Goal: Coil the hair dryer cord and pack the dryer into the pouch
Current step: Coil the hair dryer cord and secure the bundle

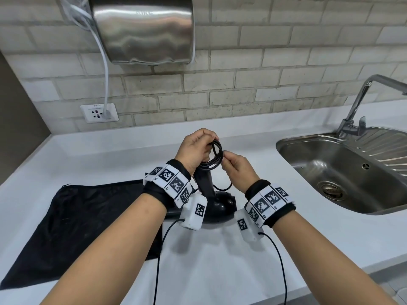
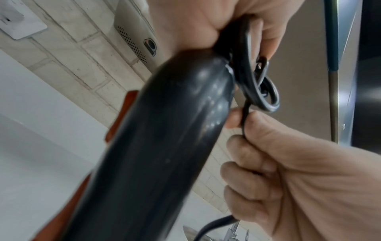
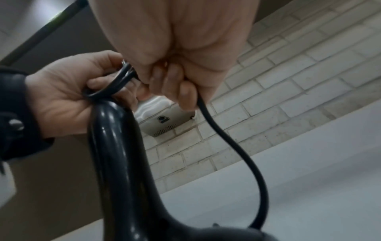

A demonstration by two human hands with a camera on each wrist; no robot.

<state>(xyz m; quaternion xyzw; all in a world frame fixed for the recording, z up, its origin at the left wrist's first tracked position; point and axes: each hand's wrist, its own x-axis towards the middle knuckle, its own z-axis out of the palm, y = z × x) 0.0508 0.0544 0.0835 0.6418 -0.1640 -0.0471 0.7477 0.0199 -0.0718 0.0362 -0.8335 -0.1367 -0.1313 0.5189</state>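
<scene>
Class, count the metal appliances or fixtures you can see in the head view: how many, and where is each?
3: the hand dryer on the wall, upper left; the tap at right; the sink below it, set into the counter. Others may lie out of view.

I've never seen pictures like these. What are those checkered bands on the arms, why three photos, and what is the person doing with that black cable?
There is no machine here: a person works with bare hands. The checkered wristbands carry markers, and a small camera hangs under each wrist. The big picture comes from a camera on the head; the other two look along each hand from the wrists.

On the white counter lie a black pouch and a black hair dryer, standing with its handle up. A steel sink is on the right.

The left hand grips the coiled loops of the cord at the handle's top. The right hand pinches the loose cord, feeding the coil.
</scene>
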